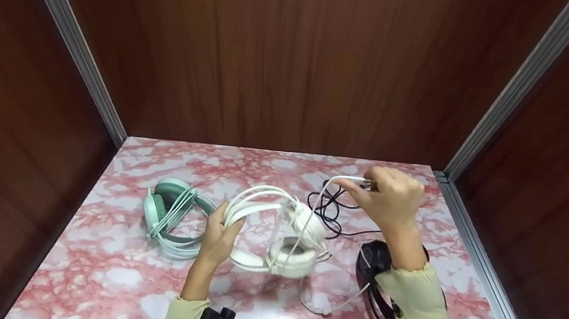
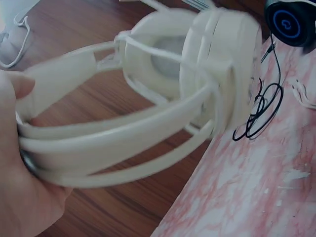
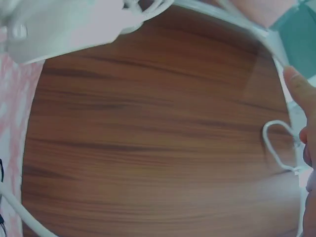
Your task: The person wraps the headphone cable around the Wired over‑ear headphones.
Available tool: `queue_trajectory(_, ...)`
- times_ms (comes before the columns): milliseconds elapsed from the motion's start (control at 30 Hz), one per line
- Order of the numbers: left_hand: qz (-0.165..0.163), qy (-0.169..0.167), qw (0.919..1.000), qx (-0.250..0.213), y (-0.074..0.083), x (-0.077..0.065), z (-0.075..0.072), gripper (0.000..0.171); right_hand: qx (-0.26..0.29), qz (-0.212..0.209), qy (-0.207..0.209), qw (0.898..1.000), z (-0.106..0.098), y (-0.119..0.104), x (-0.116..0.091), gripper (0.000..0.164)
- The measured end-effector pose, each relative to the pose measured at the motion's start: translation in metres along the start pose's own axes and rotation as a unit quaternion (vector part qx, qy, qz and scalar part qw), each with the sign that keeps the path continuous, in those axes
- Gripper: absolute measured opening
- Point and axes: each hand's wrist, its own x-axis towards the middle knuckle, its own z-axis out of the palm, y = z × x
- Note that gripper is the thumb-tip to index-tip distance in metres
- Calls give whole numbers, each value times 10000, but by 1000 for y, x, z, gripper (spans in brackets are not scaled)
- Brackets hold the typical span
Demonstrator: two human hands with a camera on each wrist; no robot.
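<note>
My left hand (image 1: 218, 234) grips the headband of white over-ear headphones (image 1: 294, 266), holding them above the table with both ear cups toward the right. In the left wrist view, the fingers and thumb of this hand wrap round the band of the headphones (image 2: 113, 143). Raised at the right, my right hand (image 1: 394, 197) pinches a white cable (image 1: 348, 177) that arcs down to the headphones. Several loops of white cable run along the headband. Another stretch of white cord droops below the cups. The right wrist view shows only the thumb (image 3: 298, 89) and part of the fingers.
Mint-green headphones (image 1: 154, 212) with their cord wound round them lie at the left on the pink-marbled table (image 1: 119, 274). Black headphones (image 1: 373, 256) lie at the right, partly under my right forearm, their black cable (image 1: 331, 220) tangled behind. Brown wood panels (image 1: 294, 65) enclose the table.
</note>
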Motion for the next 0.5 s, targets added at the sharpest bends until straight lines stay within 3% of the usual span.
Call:
queue_trajectory(67, -78, -390, 9971, -643, -10, -3, -1, 15, 73, 124, -202, 9997, 5, 3, 0, 61)
queue_trajectory(167, -305, -689, 9890, -1276, -24, -7, -1, 15, 248, 306, -421, 9983, 10, 2, 0, 59)
queue_trajectory(233, -377, -775, 9862, -1417, -29, -9, 2, 18, 264, 255, -439, 9984, 12, -1, 0, 61)
queue_trajectory(400, -207, -784, 9907, -1093, -31, -9, 10, 27, 185, 36, -459, 9988, 15, -6, 3, 64)
queue_trajectory(500, -231, -881, 9839, -1537, -31, -10, 8, 28, 188, 476, -683, 9963, 19, 2, 4, 60)
